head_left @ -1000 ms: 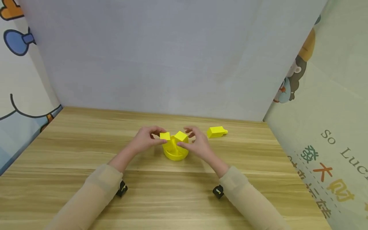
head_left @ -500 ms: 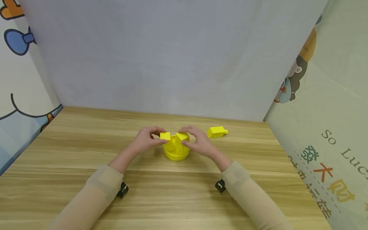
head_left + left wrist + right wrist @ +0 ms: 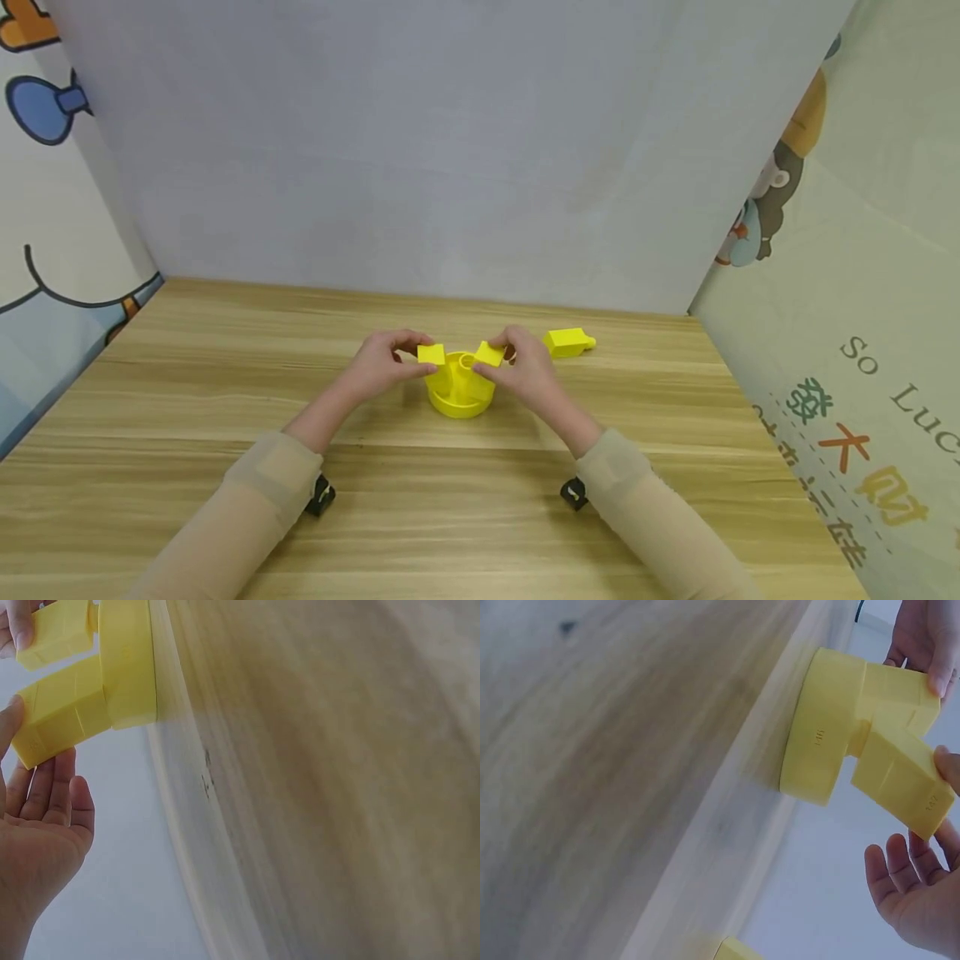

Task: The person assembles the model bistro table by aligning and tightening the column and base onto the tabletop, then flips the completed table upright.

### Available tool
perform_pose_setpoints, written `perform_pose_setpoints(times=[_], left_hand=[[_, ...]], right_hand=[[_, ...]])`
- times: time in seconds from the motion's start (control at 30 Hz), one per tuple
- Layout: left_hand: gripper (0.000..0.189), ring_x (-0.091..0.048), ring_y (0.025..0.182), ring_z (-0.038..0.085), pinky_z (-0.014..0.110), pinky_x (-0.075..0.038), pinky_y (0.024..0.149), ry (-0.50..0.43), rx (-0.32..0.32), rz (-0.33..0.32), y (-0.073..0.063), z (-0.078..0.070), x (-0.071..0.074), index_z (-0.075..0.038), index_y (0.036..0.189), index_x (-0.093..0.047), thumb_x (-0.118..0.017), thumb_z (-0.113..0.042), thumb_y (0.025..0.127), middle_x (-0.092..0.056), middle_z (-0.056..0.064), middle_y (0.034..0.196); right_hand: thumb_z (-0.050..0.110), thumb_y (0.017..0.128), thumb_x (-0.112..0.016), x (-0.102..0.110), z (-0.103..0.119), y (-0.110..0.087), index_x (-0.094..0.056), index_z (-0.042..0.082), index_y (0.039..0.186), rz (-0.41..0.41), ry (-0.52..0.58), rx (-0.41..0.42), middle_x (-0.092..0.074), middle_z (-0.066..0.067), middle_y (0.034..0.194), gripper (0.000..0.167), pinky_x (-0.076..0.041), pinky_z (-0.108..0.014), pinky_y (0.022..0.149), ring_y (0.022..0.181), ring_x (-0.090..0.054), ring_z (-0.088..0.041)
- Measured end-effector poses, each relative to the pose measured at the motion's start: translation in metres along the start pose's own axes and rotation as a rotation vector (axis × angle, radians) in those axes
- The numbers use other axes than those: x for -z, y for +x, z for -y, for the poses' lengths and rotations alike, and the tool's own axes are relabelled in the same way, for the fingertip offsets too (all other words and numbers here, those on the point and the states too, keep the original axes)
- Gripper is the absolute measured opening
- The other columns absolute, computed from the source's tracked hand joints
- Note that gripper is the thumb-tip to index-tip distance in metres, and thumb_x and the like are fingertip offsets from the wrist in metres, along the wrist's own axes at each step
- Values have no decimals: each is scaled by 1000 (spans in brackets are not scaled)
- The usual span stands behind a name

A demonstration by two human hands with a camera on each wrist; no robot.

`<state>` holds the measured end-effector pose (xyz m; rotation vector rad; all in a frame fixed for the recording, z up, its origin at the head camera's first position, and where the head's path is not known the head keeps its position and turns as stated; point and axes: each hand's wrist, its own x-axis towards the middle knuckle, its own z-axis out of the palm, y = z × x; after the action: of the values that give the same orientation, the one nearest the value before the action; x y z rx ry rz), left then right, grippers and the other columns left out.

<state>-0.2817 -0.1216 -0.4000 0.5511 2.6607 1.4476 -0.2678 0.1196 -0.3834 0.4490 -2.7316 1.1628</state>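
Since a second ago the right hand (image 3: 525, 375) has shifted its yellow block (image 3: 491, 354) from over the middle of the round yellow base (image 3: 458, 398) out to the base's right rim; the left hand (image 3: 378, 367) and its block have kept their place.

Left hand: thumb and fingertips pinch a second yellow block (image 3: 431, 354) at the left rim of the base. Left wrist view shows this block (image 3: 56, 712) seated against the base (image 3: 129, 664), thumb (image 3: 9, 724) on its end, other fingers loosely extended beside it.

Right hand: grip closed on its block, held tilted. Right wrist view shows the block (image 3: 900, 780) angled off the base (image 3: 826, 727), lower corner touching or nearly touching it; cannot tell which.

Base stands on the wooden table (image 3: 225, 375), mid-table, between both hands.

A third yellow piece (image 3: 567, 342), with a small peg on its right end, lies on the table just right of the right hand, apart from it.
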Motion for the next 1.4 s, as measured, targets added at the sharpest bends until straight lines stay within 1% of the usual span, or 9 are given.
perform_pose_setpoints(times=[0.17,0.3,0.43,0.53,0.7,0.83,0.93,1.17,1.4], left_hand=[[40,-56,97,22,33,-44,76,-4,6,2,-1,-2,1,-12,115,-66,-74,-31,81,-65,5,106],[40,-56,97,21,33,-44,76,-1,9,7,-1,-3,2,-12,115,-65,-74,-32,81,-65,5,106],[41,-56,97,21,32,-44,76,-7,9,9,0,-3,2,-12,115,-65,-75,-32,81,-65,6,106],[42,-56,98,22,32,-44,76,-11,11,14,0,-2,3,-11,115,-65,-75,-33,81,-66,6,107],[42,-56,98,22,32,-43,76,-16,15,20,1,-1,3,-12,115,-65,-75,-34,81,-65,5,106],[42,-57,97,22,32,-43,76,-15,11,18,1,-1,3,-12,115,-65,-75,-33,80,-66,5,105],[42,-56,97,21,32,-44,76,-14,16,17,0,-2,2,-12,115,-65,-75,-33,80,-66,5,105],[42,-56,97,22,32,-43,76,-16,29,3,-8,-7,-5,-12,115,-65,-75,-33,80,-65,5,105],[42,-56,97,22,32,-43,76,-21,33,-16,-17,-12,-11,-12,114,-66,-76,-33,80,-65,5,104]], right_hand=[[25,74,-82,-1,0,0,-60,3,97,-23,2,-12,-61,-8,94,38,-51,-33,74,84,-58,-26],[27,76,-80,1,-4,1,-60,3,109,10,61,-2,-61,-9,104,45,-51,-39,85,95,-57,-23],[30,83,-73,5,-12,-1,-51,8,131,140,174,24,-54,-8,129,56,-44,-41,99,119,-50,-23],[25,90,-65,9,-18,-2,-43,12,140,257,248,74,-43,-6,143,57,-36,-42,106,132,-40,-23],[2,91,-56,17,-13,-6,-37,3,143,349,359,153,-38,-14,147,55,-26,-48,111,137,-32,-29],[-7,87,-53,27,4,-11,-38,-3,141,349,377,148,-42,-21,142,56,-24,-52,111,135,-35,-35],[-8,87,-54,29,5,-14,-39,-7,139,337,350,145,-43,-26,139,54,-27,-53,109,132,-38,-38],[1,86,-65,21,-26,-17,-46,-1,135,281,325,122,-47,-20,136,52,-34,-51,105,123,-45,-37],[14,81,-75,23,-30,-26,-53,7,129,255,266,88,-54,-11,128,54,-44,-45,98,112,-52,-27]])
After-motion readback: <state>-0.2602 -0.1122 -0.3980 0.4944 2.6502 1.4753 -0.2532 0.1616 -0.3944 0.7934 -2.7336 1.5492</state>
